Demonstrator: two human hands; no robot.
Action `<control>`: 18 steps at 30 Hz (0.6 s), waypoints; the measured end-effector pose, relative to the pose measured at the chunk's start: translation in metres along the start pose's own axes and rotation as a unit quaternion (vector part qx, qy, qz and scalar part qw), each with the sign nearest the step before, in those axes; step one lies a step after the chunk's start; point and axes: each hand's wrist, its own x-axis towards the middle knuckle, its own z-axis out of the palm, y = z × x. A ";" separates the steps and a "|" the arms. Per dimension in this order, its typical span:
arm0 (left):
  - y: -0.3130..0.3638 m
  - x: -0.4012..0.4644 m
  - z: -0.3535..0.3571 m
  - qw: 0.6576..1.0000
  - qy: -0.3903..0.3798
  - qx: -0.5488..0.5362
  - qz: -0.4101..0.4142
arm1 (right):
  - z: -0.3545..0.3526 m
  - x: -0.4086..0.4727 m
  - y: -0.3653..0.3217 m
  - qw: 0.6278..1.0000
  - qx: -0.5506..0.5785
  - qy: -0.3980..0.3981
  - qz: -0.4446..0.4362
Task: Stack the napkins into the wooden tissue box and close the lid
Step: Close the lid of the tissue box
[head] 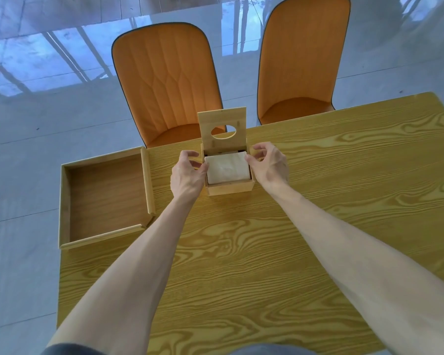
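Observation:
A small wooden tissue box (230, 188) stands on the yellow wood-grain table (318, 201). Its hinged lid (222, 119), with an oval hole, stands upright at the back. A stack of white napkins (227, 167) fills the box up to the rim. My left hand (187, 172) is at the box's left side, thumb and fingertips touching the left edge of the napkins. My right hand (268, 165) mirrors it on the right, fingertips at the stack's right edge. Both hands have curled fingers pinching lightly at the stack.
An empty shallow wooden tray (66, 201) lies at the table's left edge, overhanging it. Two orange chairs (164, 80) (303, 60) stand behind the table on a glossy grey floor.

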 end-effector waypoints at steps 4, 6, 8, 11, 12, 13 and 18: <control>0.015 0.011 -0.011 0.997 0.011 -0.077 -0.018 | -0.018 0.016 -0.016 0.997 0.069 0.010 0.011; 0.026 0.020 -0.020 0.991 -0.006 -0.131 -0.020 | -0.027 0.029 -0.031 0.993 0.116 -0.004 0.024; 0.040 0.028 -0.028 0.985 -0.041 -0.167 -0.016 | -0.032 0.039 -0.047 0.983 0.172 -0.041 0.057; 0.057 0.035 -0.034 0.977 -0.096 -0.188 -0.009 | -0.039 0.046 -0.067 0.962 0.229 -0.104 0.110; 0.061 0.037 -0.034 0.975 -0.108 -0.195 -0.015 | -0.040 0.048 -0.071 0.958 0.234 -0.117 0.117; 0.063 0.039 -0.034 0.972 -0.118 -0.201 -0.023 | -0.041 0.048 -0.074 0.956 0.236 -0.124 0.121; 0.058 0.039 -0.029 0.968 -0.126 -0.213 -0.052 | -0.040 0.044 -0.074 0.954 0.245 -0.125 0.123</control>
